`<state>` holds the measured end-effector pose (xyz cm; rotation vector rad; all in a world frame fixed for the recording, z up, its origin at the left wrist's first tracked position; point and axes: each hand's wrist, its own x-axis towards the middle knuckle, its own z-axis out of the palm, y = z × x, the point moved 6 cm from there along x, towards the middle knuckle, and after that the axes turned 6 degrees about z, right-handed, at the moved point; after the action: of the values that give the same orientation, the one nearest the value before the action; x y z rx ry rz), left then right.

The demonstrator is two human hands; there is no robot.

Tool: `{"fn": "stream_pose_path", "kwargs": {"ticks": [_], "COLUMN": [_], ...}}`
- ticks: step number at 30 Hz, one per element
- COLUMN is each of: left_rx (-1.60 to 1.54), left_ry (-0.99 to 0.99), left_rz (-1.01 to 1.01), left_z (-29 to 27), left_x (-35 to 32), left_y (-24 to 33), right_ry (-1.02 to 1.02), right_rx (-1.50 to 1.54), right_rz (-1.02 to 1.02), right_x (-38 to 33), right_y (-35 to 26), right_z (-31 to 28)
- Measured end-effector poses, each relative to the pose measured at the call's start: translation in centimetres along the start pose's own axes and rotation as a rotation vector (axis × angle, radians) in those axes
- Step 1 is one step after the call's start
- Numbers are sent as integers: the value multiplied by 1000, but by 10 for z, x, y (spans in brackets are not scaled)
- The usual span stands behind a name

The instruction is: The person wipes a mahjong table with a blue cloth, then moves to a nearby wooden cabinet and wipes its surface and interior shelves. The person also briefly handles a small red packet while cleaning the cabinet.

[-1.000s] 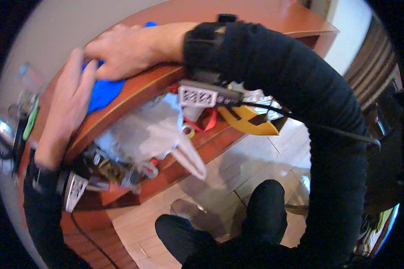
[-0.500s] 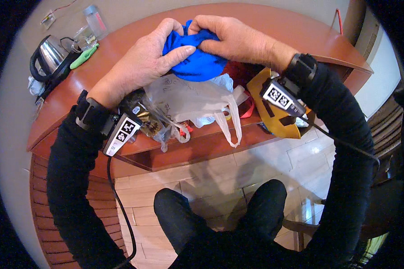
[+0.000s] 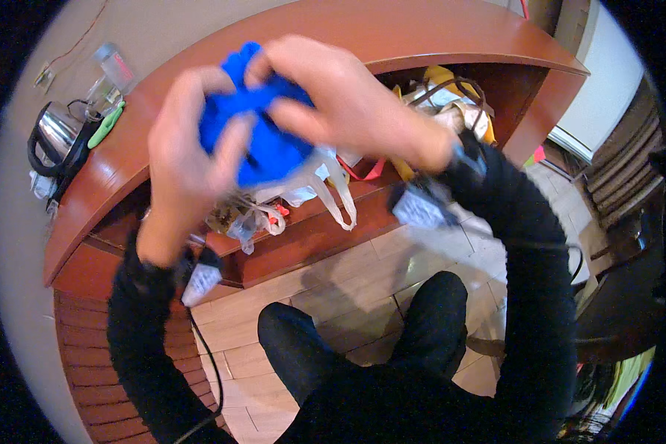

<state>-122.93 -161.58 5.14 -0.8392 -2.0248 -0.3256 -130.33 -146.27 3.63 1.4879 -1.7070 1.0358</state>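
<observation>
A bunched blue cloth [image 3: 277, 148] with a few dark marks is held up between both hands, above the front of the reddish-brown desk. My left hand [image 3: 185, 140] grips it from the left, its thumb lying across the front. From the right, my right hand [image 3: 340, 96] pinches the upper folds between thumb and fingers. Both hands are smeared by motion. Below the cloth, white plastic bag handles [image 3: 337, 196] and a clear plastic bag [image 3: 251, 226] hang out of the desk's open shelf. The cloth and hands hide part of that shelf.
The curved desk top [image 3: 407, 33] spans the far side. At left stand a steel kettle [image 3: 58, 133], a clear bottle [image 3: 115, 68] and a green object [image 3: 106, 124]. A yellow bag with crumpled items [image 3: 459, 115] sits in the shelf at right. A dark chair [image 3: 614, 303] stands at lower right.
Both hands have moved left and nearer with the blue cloth, keeping their grip. The view has shifted, and the yellow bag in the shelf now shows more fully.
</observation>
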Motion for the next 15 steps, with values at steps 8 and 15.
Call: {"fn": "stream_pose_path", "kwargs": {"ticks": [8, 15], "left_rx": [209, 546], "left_ry": [-112, -73], "left_rz": [235, -2], "left_z": [-37, -53], "left_x": [-26, 25], "left_y": [65, -58], "right_ry": [-137, 180], "right_rx": [621, -114], "right_rz": [720, 894], "right_x": [-248, -342], "right_y": [-32, 78], "right_z": [47, 67]}}
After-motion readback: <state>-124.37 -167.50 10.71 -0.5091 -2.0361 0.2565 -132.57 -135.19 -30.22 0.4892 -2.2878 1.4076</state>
